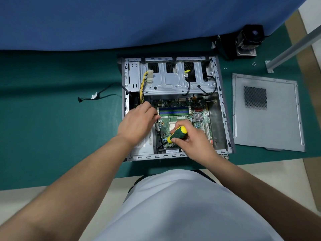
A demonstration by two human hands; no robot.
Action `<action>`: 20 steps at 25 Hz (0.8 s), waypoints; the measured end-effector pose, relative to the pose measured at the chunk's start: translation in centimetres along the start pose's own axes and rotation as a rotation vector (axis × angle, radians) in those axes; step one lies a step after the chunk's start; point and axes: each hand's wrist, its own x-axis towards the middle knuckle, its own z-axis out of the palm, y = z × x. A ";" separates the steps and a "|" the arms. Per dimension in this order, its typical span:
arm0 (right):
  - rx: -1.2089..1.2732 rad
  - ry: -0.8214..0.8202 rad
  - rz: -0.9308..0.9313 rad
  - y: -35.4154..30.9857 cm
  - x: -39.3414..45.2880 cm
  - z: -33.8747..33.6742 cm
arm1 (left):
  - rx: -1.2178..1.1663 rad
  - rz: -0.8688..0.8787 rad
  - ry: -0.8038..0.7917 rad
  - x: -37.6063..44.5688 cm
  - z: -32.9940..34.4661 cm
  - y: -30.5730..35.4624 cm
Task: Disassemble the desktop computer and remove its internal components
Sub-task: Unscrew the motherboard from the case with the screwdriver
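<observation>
The open desktop case [224, 108] lies on its side on the green mat. Inside are the green motherboard [180, 105] with blue memory slots [173, 110], a silver drive cage [173, 79] and yellow power wires [142, 84]. My right hand [192, 141] grips a green and yellow screwdriver [178, 133], its tip pointing down-left at the board. My left hand [139, 122] reaches into the left side of the case over the power supply [147, 148]; its fingertips curl near black cables [160, 136], and what they hold is hidden.
The removed grey side panel [267, 112] lies right of the case. A black cooler with fan [248, 40] stands at the back right, near loose screws [254, 64]. A detached black cable [97, 96] lies left of the case. A blue partition rises behind; a metal bar [295, 47] slants at right.
</observation>
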 end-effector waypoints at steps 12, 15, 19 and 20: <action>-0.125 -0.067 -0.055 -0.3 -0.3 0.0 | -0.009 -0.008 0.015 0.0 0.0 0.0; -0.168 -0.142 -0.129 -0.8 -0.1 0.1 | -0.012 -0.012 0.019 0.0 0.1 0.0; -0.210 -0.212 -0.187 -1.2 0.5 0.1 | -0.008 -0.008 0.026 0.0 0.3 -0.1; -0.213 -0.232 -0.192 -1.2 0.5 0.1 | -0.005 -0.008 0.024 0.0 0.3 -0.1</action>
